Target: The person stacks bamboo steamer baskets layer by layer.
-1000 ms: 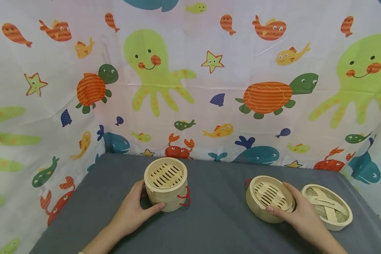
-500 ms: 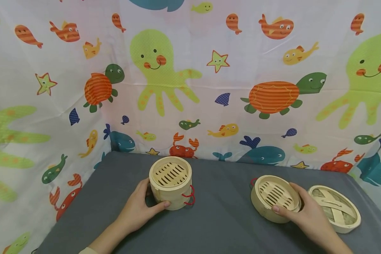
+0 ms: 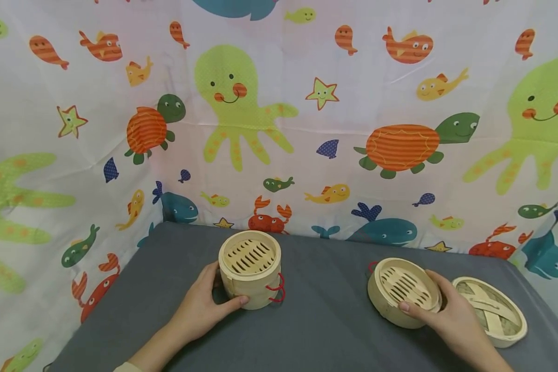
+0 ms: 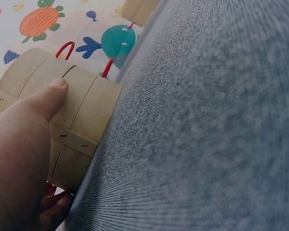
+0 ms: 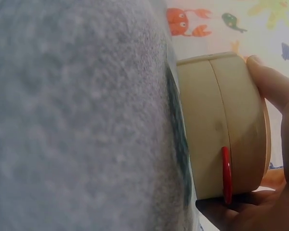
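Observation:
A tall bamboo steamer basket (image 3: pixel 250 268) with red loop handles stands on the grey table (image 3: pixel 316 325) left of centre. My left hand (image 3: pixel 203 306) grips its near left side, thumb on the front wall (image 4: pixel 53 96). A lower bamboo steamer tier (image 3: pixel 402 290) sits to the right, tilted up on its right side. My right hand (image 3: pixel 446 315) grips its rim, thumb on the near edge (image 5: pixel 265 79). Its red handle (image 5: pixel 225 173) shows in the right wrist view.
A woven bamboo lid (image 3: pixel 490 310) lies on the table just right of the right hand. A cartoon sea-animal curtain (image 3: pixel 279 119) closes the back and both sides. The table's near middle is bare grey cloth.
Both hands stay on their baskets. The view has shifted slightly, so everything sits a bit further right and lower than a second ago.

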Available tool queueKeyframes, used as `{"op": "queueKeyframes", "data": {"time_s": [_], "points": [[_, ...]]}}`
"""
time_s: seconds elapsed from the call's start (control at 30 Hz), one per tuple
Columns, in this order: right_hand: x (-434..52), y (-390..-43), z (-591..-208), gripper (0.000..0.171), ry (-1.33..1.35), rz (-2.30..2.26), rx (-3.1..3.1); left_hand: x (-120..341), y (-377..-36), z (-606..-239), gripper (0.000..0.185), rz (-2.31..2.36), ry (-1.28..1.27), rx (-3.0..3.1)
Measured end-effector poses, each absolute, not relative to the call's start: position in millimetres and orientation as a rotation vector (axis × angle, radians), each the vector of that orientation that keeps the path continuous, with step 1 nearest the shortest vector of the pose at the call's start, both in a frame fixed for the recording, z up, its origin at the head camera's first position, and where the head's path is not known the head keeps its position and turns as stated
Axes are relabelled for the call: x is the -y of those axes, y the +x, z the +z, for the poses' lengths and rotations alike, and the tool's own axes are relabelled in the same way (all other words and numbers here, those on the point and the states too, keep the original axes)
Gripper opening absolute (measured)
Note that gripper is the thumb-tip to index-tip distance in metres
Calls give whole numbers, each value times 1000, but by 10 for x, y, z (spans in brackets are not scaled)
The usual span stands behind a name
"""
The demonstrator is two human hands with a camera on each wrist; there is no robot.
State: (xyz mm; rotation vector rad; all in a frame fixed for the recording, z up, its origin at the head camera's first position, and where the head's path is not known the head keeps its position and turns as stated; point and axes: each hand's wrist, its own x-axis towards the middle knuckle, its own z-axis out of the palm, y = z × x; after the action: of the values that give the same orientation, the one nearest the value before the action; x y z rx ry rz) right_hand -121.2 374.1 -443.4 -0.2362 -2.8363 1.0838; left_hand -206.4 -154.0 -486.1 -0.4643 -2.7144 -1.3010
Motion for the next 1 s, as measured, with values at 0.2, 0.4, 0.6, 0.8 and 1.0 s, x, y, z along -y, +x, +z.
{"op": "queueKeyframes", "data": {"time_s": [0.2,0.4,0.6,0.8,1.0], "points": [[-3736,-1190,-4397,111,-242,1085,2801,1529,-2078,-4842,109,-1303,-489,2705],[-3655,-1238,-4354,108,-180,1129,2760,1542,-2058,-4841,106,-1327,-475,2704],[-3564,-1279,-4318,106,-149,1143,2720,1538,-2037,-4834,107,-1331,-469,2715],[-3440,-1347,-4249,99,-69,1195,2646,1540,-2044,-4835,107,-1315,-468,2717],[-3315,-1413,-4171,101,-37,1266,2636,1531,-2047,-4844,110,-1308,-464,2722]]}}
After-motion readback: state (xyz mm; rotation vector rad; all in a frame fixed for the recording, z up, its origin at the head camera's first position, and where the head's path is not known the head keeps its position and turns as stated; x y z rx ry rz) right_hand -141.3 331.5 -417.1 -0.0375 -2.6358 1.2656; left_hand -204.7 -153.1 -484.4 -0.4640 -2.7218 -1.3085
